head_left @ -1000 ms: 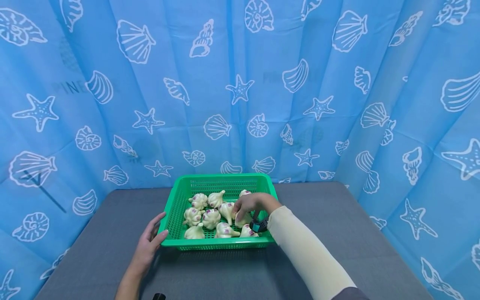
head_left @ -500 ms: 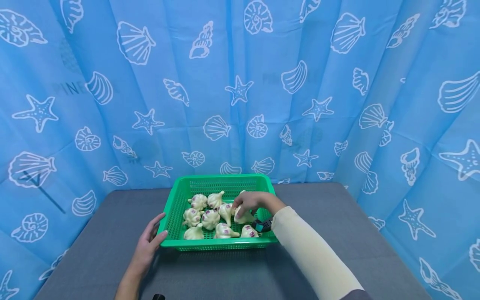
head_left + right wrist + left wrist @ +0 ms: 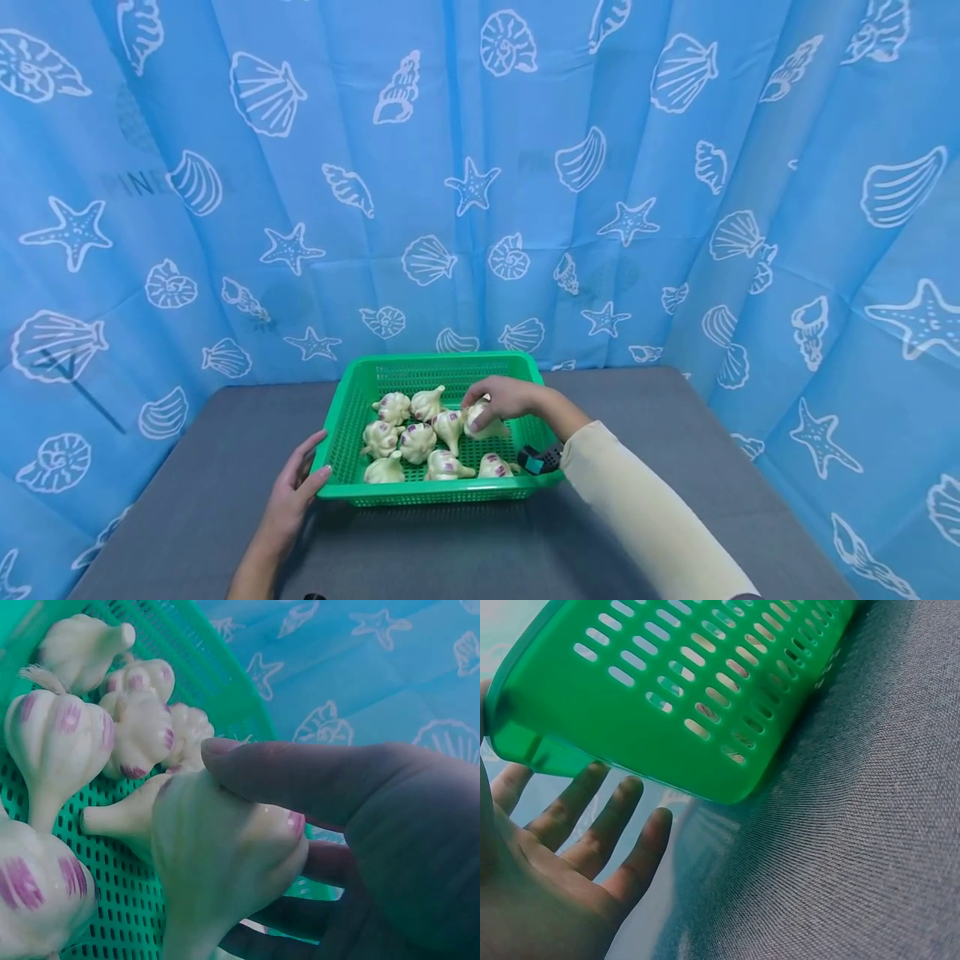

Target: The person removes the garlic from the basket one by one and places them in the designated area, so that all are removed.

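Observation:
A green plastic basket (image 3: 450,487) holds several garlic bulbs, cream-white with purple patches. My right hand (image 3: 512,398) reaches into its right half and grips a garlic bulb (image 3: 217,855) between the thumb and the fingers. In the right wrist view this bulb's stem points down, and part of it lies behind my thumb. Close beside it is another garlic bulb (image 3: 448,427). At the basket's left front corner is my left hand (image 3: 291,492). Its thumb rests at the rim, while the spread, fairly straight fingers (image 3: 634,862) lie along the outside.
Grey cloth (image 3: 420,550) covers the table under the basket. Behind it hangs a blue curtain (image 3: 525,292) with white shell and starfish prints. A black wristband (image 3: 542,460) sits on my right wrist, near the basket's right rim. A dark object peeks in at the bottom edge.
My right wrist and forearm have shifted slightly to the right, and the gripped garlic bulb shows more clearly. The left hand stays at the basket corner. The whole head view has shifted a little.

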`<action>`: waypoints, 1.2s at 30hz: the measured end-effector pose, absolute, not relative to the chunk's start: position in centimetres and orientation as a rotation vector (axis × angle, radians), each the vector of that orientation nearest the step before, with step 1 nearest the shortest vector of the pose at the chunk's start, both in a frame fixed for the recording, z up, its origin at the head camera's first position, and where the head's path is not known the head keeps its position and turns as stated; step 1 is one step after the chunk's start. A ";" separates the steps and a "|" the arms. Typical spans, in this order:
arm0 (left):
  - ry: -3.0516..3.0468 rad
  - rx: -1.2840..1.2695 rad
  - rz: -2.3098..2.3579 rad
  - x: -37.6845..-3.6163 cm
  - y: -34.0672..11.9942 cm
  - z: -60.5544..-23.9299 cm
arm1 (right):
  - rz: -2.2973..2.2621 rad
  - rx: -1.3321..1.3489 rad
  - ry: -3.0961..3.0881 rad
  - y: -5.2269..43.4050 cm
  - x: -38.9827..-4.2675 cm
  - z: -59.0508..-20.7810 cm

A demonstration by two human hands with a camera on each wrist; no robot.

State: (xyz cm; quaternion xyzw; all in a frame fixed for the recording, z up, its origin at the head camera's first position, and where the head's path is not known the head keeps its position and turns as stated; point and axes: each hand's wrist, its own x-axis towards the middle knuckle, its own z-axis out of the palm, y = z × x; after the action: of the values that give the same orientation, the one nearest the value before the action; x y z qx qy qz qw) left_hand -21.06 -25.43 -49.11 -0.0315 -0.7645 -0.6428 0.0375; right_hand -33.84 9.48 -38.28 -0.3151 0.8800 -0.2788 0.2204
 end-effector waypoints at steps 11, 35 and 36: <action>-2.339 -0.078 -2.001 -21.0 -25.5 -49.1 | -0.840 -1.031 2.547 11.0 -31.3 -37.5; -2.334 -0.116 -1.995 -20.9 -25.3 -49.0 | -1.199 -1.240 3.098 16.1 -28.3 -38.9; -2.334 -0.116 -1.992 -20.9 -25.3 -49.0 | -1.224 -1.255 3.114 16.2 -28.4 -39.0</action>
State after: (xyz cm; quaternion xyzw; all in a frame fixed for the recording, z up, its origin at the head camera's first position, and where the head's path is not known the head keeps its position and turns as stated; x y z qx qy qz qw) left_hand -20.92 -25.34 -48.96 -0.0378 -0.7596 -0.6483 0.0358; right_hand -28.37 16.22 -39.02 -0.3431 0.8511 -0.3347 -0.2143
